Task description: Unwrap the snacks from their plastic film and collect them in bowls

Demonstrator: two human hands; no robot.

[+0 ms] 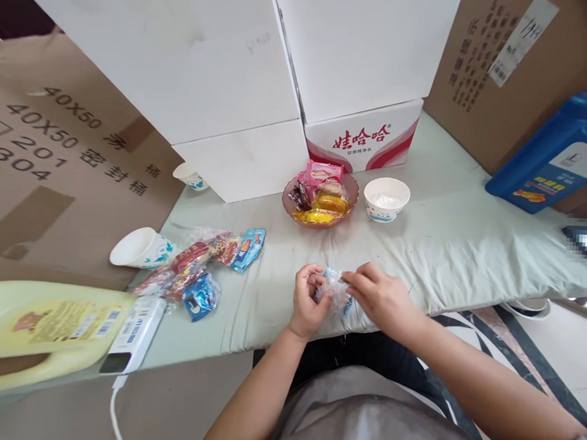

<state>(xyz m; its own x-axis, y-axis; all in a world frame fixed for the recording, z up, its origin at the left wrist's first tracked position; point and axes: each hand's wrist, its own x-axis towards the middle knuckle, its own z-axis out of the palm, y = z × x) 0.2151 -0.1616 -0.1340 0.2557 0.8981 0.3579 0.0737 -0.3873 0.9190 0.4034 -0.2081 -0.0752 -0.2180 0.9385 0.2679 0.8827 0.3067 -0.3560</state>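
I see the table [448, 246], then the bowl [354, 200] — nearer me, by the front edge, my left hand [310, 305] curls around a packet [338, 291] and my right hand [382, 295] pinches it. I judge this step as working the wrapping; next calls for steady fingers. The packet looks clear, crinkled, blue-patched.

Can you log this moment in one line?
left hand: holding crinkled clear plastic | right hand: pinching it | beyond: pink bowl with wrapped snacks, paper bowl
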